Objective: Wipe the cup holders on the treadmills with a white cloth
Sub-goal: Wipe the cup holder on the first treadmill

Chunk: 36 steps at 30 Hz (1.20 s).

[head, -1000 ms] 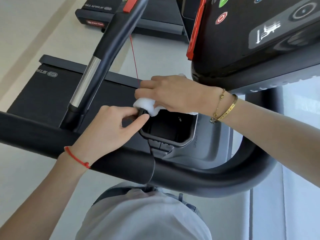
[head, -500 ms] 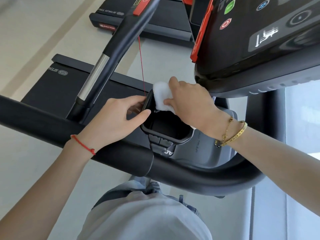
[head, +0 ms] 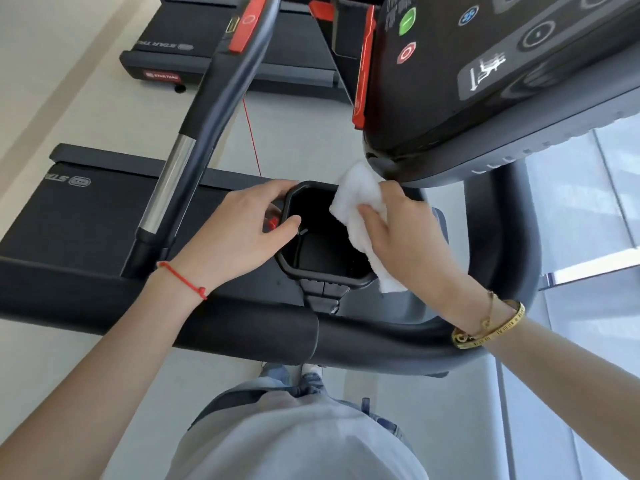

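Cloth (head: 360, 216) now rightward (under right hand (head: 405, 244))

Single head-worn wide-angle view, looking steeply down and forward.

Camera sits above the person's chest: their grey top (head: 304, 441) fills the bottom centre, both forearms enter from the lower corners. Close range; the cup holder (head: 322, 271) lands mid-frame, left hand (head: 242, 230) and right hand (head: 405, 244) either side of it. Treadmill console (head: 502, 81) hangs over the top right, very near the lens, and reads upside down. Handrail (head: 214, 98) runs diagonally up the left. Floor (head: 62, 64) and a second treadmill deck (head: 194, 60) show far off at the top left. Strong barrel distortion at the edges. No second view, so no overlap.
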{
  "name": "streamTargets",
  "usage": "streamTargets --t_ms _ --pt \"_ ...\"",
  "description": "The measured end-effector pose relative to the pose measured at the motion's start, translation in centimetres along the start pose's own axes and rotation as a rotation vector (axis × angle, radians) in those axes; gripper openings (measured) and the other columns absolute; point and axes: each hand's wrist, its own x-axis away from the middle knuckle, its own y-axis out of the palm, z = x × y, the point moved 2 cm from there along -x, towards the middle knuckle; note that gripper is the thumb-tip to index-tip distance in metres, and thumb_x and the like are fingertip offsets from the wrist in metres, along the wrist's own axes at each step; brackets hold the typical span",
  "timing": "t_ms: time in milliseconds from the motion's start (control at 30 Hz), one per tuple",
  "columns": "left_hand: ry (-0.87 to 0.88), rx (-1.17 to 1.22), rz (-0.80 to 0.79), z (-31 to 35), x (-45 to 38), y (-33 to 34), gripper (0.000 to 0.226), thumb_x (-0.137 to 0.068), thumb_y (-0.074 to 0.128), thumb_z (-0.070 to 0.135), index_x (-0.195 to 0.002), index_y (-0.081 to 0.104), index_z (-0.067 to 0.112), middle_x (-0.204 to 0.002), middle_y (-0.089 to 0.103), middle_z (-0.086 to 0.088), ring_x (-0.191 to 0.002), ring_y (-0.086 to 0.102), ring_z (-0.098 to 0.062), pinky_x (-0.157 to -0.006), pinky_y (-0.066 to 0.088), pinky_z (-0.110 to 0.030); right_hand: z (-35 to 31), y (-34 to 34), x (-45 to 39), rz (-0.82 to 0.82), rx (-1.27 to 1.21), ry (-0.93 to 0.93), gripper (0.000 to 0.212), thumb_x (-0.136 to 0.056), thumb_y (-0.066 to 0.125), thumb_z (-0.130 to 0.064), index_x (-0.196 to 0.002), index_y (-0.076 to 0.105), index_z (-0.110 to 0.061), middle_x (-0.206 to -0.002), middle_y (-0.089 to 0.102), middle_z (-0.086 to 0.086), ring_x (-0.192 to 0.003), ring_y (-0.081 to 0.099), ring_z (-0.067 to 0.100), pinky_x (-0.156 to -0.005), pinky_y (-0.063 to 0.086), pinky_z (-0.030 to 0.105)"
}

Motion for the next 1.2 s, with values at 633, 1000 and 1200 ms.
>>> streamTargets --t_ms 633,1000,1200 --pt "0.088 0.043 -0.095 -1.2 -2.2 -0.2 0.043 -0.096 0.054 0.034 -0.139 0.053 0.035 -0.104 0.057 0.027 -0.093 0.052 0.021 -0.083 0.036 0.005 -3.7 -2.4 -0.3 -0.522 0.255 -0.388 0.031 -0.084 0.048 -0.022 -0.102 0.064 -0.001 -0.091 0.068 0.017 -0.089 0.065 0.034 -0.077 0.051 0.049" --pt "0.063 0.113 -0.112 -1.4 -2.0 -0.3 0.048 -0.094 0.048 0.043 -0.141 0.049 0.037 -0.119 0.062 0.023 -0.107 0.058 0.003 -0.097 0.051 -0.028 -4.1 1.0 -3.2 -0.628 0.433 -0.524 0.026 -0.099 0.043 -0.04 -0.114 0.058 -0.025 -0.107 0.066 -0.001 -0.097 0.064 0.023 -0.079 0.052 0.041" --pt "0.046 0.137 -0.12 -1.7 -2.2 -0.2 0.045 -0.095 0.047 0.044 -0.14 0.049 0.039 -0.106 0.056 0.035 -0.107 0.054 0.007 -0.09 0.046 -0.013 -4.2 1.6 -3.5 -0.728 0.594 -0.665 0.022 -0.081 0.071 -0.033 -0.092 0.066 -0.015 -0.102 0.066 0.006 -0.081 0.066 0.024 -0.069 0.052 0.033"
